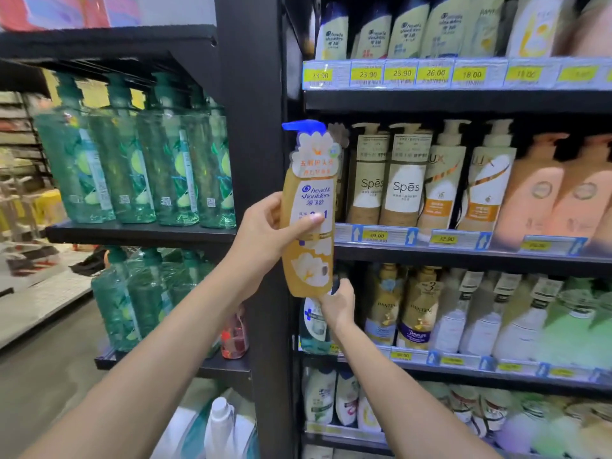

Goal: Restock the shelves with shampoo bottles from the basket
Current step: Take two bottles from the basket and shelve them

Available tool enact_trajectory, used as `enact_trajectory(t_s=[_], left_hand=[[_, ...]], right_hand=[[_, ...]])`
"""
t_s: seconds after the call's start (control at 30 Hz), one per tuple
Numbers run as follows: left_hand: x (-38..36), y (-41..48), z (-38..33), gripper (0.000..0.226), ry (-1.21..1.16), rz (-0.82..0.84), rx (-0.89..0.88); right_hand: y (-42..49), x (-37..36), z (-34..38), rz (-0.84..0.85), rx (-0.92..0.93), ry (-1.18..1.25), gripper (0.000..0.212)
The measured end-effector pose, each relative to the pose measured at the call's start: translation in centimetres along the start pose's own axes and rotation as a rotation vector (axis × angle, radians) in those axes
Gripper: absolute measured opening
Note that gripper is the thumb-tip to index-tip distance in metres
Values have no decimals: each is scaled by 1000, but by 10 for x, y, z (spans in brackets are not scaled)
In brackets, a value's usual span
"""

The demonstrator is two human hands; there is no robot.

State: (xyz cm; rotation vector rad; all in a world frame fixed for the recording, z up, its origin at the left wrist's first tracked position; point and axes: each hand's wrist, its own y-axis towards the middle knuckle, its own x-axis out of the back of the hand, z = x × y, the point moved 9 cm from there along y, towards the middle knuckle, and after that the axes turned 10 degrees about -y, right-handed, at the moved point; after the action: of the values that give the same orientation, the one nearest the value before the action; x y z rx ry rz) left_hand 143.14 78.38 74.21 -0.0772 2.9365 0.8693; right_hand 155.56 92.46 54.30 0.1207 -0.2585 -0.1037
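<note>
A tall golden Head & Shoulders shampoo bottle (309, 260) with a blue pump top is held upright in front of the left end of the middle shelf (463, 256). My left hand (268, 233) grips its middle from the left, thumb across the label. My right hand (337, 306) holds the bottle's base from below. Behind the bottle, the shelf's leftmost slot is mostly hidden. The basket is not in view.
Spes, Lux and peach bottles (402, 180) fill the middle shelf to the right. Head & Shoulders bottles (374, 31) stand on the shelf above, Pantene bottles (417, 309) below. A black upright post (255, 160) separates a left rack of green bottles (132, 154). Aisle floor lies at left.
</note>
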Motion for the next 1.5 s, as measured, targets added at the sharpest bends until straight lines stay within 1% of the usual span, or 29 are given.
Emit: enact_trajectory(t_s=[0.03,0.07,0.13,0.27,0.3,0.37,0.43,0.53,0.67,0.7,0.8,0.83,0.93,0.97,1.1,1.17,1.3,1.4,1.5], left_hand=[[-1,3,-1,37,5,-7,0],[-1,5,0,38,10,-18,0],[-2,14,1,37,20,-42,4],[-9,33,7,35,32,-58,11],[-12,39,9,35,38,-50,16],[-18,49,12,36,50,-38,20],[-24,56,14,36,42,-35,11],[-32,64,16,35,25,-27,15],[-40,72,10,36,36,-13,7],[-40,73,7,36,37,-5,1],[-39,76,1,36,44,13,-23],[-38,77,-1,36,40,9,-31],[-37,80,0,36,23,-8,-35],[-37,81,1,36,24,-12,-30],[-35,83,8,37,27,-21,-11],[-32,84,10,41,30,-62,-30],[-23,85,14,48,29,-174,-69],[-20,87,17,47,12,-192,-68],[-21,91,14,47,5,-185,-76]], right_hand=[[4,-4,-3,10,-36,8,40],[8,-6,-5,10,-63,14,39],[19,-9,-4,-8,-90,47,30],[35,-15,0,14,-74,117,19],[36,-17,0,26,-61,149,21],[38,-20,-6,56,-54,257,36],[41,-19,-5,62,-24,283,42],[46,-19,0,88,30,251,44],[52,-17,1,117,49,197,42],[52,-17,-1,142,51,153,45],[46,-22,-21,247,-31,34,65],[44,-24,-26,280,-47,9,63],[40,-31,-26,388,-67,-57,36],[40,-33,-26,408,-60,-79,34],[38,-29,-36,465,-102,-151,38],[35,-30,-40,495,-105,-177,38],[32,-33,-36,522,-74,-178,54],[28,-34,-31,571,-52,-171,48],[27,-32,-28,529,-36,-179,47]])
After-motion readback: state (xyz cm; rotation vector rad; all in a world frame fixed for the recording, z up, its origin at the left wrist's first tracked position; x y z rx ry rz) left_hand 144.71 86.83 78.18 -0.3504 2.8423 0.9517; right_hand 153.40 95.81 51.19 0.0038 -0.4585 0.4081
